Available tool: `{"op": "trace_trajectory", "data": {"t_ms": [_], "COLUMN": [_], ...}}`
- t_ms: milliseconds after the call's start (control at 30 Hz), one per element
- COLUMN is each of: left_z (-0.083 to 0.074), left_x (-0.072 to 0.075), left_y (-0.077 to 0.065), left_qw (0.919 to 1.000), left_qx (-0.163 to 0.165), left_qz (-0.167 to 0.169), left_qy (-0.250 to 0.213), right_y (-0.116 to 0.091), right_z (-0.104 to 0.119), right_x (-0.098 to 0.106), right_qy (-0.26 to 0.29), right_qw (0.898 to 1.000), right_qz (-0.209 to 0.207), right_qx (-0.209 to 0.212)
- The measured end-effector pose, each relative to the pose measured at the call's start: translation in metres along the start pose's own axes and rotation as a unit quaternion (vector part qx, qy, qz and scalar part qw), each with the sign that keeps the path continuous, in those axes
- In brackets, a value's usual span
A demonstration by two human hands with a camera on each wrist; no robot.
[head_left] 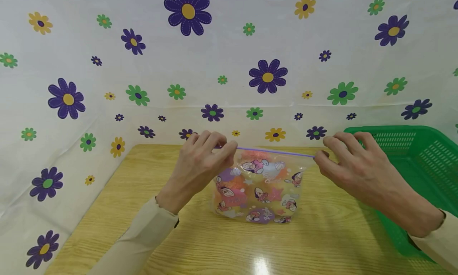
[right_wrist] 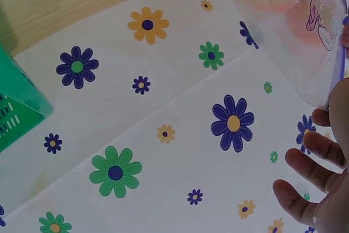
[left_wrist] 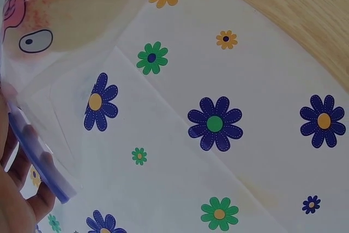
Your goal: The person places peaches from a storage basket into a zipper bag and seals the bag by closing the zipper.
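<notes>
A clear zip bag point(head_left: 262, 191) printed with cartoon figures, shells and stars hangs upright low over the table. Red and yellow rounded things show through its plastic. Along its top runs a purple zip strip point(head_left: 275, 151). My left hand point(head_left: 204, 159) grips the strip's left end, fingers curled behind and thumb in front; in the left wrist view the strip's tip point(left_wrist: 57, 186) sticks out past the fingers. At the opposite top corner, my right hand point(head_left: 354, 159) pinches the strip between thumb and forefinger. Its other fingers point(right_wrist: 308, 167) are spread off the bag.
A green plastic basket point(head_left: 397, 128) with slotted walls stands at the right, beside my right forearm. Under the bag lies a wood-grain table point(head_left: 214, 247). A white flower-printed sheet point(head_left: 222, 48) rises behind the table and along its left side.
</notes>
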State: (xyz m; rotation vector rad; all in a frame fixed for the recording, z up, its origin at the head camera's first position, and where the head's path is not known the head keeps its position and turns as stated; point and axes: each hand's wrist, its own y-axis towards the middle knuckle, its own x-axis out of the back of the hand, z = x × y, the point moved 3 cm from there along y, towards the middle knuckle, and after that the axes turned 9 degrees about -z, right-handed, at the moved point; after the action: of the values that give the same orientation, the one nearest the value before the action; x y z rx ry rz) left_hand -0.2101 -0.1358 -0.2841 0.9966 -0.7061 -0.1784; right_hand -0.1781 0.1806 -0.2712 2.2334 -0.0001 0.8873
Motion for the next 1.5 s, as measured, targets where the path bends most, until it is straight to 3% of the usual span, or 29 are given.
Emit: {"op": "trace_trajectory", "data": {"t_ms": [367,567,767,1500], "left_z": [0.0006,0.001,0.0004,0.0018], "left_x": [0.0004,0.0002,0.0009,0.0014], "left_y": [-0.0021,-0.0028,-0.004,-0.005], "left_qw": [1.0,0.9999,1.0,0.9999], "left_qx": [0.0,-0.002,0.003,0.004], "left_qz": [-0.003,-0.015,0.003,-0.015], "left_qy": [-0.004,-0.009,-0.002,-0.004], "right_y": [-0.0001,-0.001,-0.0021,-0.0036], "right_z": [-0.0004,-0.0001,0.0,0.0006], "right_x": [-0.0014,-0.0009,-0.0006,-0.001], "right_qy": [0.006,-0.003,-0.008,-0.007], "right_qw": [0.999,1.0,1.0,0.999], "right_qz": [-0.042,-0.026,-0.019,-0.032], "right_qx": [0.002,0.0,-0.007,-0.016]}}
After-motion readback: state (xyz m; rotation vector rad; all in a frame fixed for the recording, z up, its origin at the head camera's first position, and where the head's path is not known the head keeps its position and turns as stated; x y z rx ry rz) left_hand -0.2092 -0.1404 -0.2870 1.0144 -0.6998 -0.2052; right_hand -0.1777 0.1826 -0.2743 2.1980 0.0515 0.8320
